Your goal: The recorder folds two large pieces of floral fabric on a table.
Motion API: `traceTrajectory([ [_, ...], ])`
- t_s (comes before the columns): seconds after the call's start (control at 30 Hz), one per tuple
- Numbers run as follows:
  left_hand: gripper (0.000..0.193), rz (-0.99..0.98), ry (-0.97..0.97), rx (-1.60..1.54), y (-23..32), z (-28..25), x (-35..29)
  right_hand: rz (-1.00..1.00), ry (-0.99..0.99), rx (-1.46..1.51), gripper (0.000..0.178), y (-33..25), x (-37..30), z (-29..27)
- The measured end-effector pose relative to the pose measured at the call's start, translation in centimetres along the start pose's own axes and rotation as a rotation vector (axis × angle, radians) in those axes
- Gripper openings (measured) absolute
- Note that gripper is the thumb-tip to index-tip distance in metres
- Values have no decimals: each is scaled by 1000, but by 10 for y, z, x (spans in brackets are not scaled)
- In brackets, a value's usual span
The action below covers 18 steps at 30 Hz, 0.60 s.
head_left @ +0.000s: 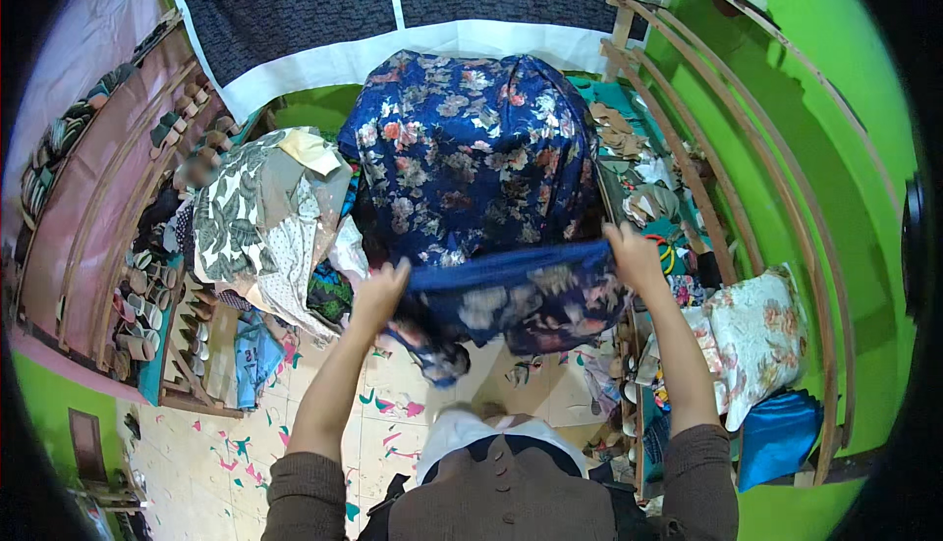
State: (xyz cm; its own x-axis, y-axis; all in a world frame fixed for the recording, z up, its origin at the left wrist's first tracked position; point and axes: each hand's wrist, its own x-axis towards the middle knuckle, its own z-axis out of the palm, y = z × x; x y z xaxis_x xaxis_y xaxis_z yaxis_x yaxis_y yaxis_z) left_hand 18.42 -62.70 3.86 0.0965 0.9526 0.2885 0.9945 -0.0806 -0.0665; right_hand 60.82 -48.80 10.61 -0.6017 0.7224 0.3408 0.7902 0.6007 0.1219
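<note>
A dark blue cloth with a floral print (471, 158) is draped over a large bulky shape in front of me, hiding what lies under it. Its near edge is lifted and stretched between my two hands. My left hand (383, 291) is closed on the left end of that edge. On the right, my right hand (634, 254) grips the other end. The held part of the cloth is blurred by motion and hangs down between my arms, with a loose tail at the left.
Heaped fabrics (265, 212) lie left of the cloth. Shoe racks (147, 305) line the left wall, and wooden rails (727, 138) run along the right. A floral pillow (761, 330) sits above a blue package (781, 438). Coloured scraps litter the tiled floor (314, 423).
</note>
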Motion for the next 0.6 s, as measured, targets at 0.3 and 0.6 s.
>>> traceTrajectory([
  [0.3, 36, -540, 155, -499, -93, -14, 97, 361, 194, 67, 35, 65, 114, -6],
  [0.6, 77, 79, -48, 18, -161, -10, 168, 270, 115, 63, 29, 110, 205, 54],
])
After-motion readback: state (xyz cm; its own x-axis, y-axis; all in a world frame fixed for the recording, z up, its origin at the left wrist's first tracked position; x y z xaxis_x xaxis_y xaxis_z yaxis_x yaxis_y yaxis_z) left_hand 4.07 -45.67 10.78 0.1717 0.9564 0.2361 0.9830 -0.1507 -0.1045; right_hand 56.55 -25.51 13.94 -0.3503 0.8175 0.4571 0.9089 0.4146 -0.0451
